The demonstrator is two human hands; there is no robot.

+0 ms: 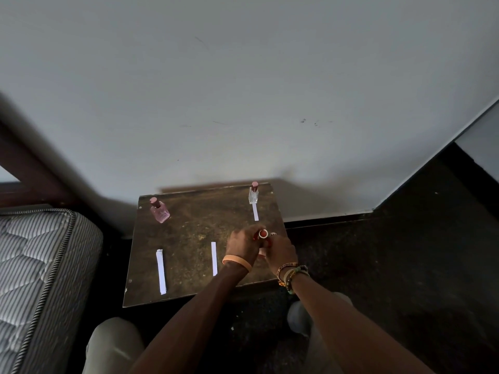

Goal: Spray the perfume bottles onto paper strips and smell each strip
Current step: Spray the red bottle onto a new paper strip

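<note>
Toward four o'clock on the small table, we hold a red-capped bottle between both hands. Our left hand curls its fingers round the cap end, and our right hand wraps the body, which is mostly hidden. At ten o'clock a pink bottle stands upright. At one o'clock a clear bottle stands at the far end of a paper strip. A second strip lies at seven o'clock, a third strip at six o'clock, just beside our left wrist.
</note>
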